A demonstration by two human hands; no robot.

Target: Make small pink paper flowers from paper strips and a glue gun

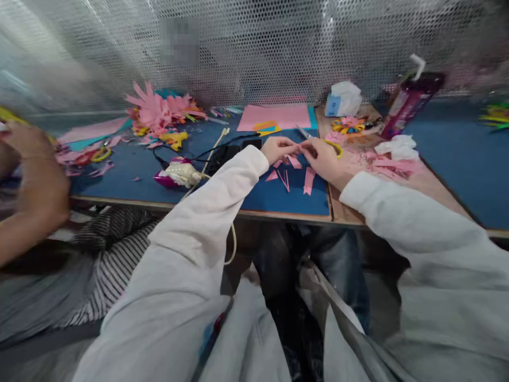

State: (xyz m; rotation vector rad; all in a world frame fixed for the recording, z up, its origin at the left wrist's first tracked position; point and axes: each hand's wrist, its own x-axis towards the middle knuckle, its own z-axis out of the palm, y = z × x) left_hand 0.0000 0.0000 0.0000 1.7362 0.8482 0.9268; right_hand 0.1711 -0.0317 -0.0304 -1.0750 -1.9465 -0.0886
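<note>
Over the blue tabletop [254,202], my two hands meet with their fingertips together. My left hand [278,150] is closed in a pinch, and my right hand [326,162] pinches against it from the other side. Whatever lies between the fingertips is too small to make out. Just below the hands are cut pieces of pink paper: a notched strip [308,181], a small triangle [272,175] and thin slivers [285,181]. Behind my right hand lie scissors [304,132], partly hidden, with a yellow handle loop [336,149] showing beside the knuckles.
Pink sheets [274,118] and a tissue pack [343,100] lie behind. At right stand paper scraps [393,163] and a purple drink carton [409,103] with a straw. Left are a pink paper heap [163,112], a shiny wrapped bundle [178,173] and another person's arm [34,185].
</note>
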